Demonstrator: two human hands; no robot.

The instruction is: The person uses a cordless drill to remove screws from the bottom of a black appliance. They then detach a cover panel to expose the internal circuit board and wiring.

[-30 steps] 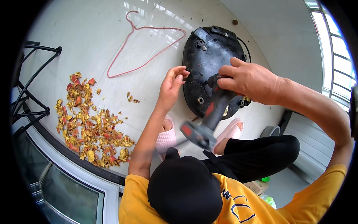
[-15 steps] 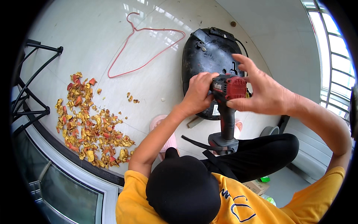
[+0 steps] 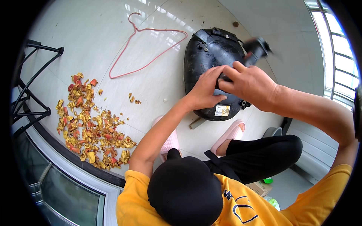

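A cordless drill with a black handle and base, blurred by motion, sticks out to the far right past my hands. Its front part is mostly hidden under my fingers. My left hand is closed over its front end, thumb pointing right. My right hand is closed against the drill beside the left one, fingers curled. Under both hands lies a black rounded appliance on the floor, its scuffed surface up. A white and yellow label is at its near end.
A pink clothes hanger lies on the tiles at far left. Dried yellow and red peel pieces spread at left, near a black metal frame. My pink slippers stand close in front. A barred window is at right.
The drill has swung round: its base, before pointing toward me, now points away to the far right. My right hand has closed in beside the left, uncovering the appliance's near end.
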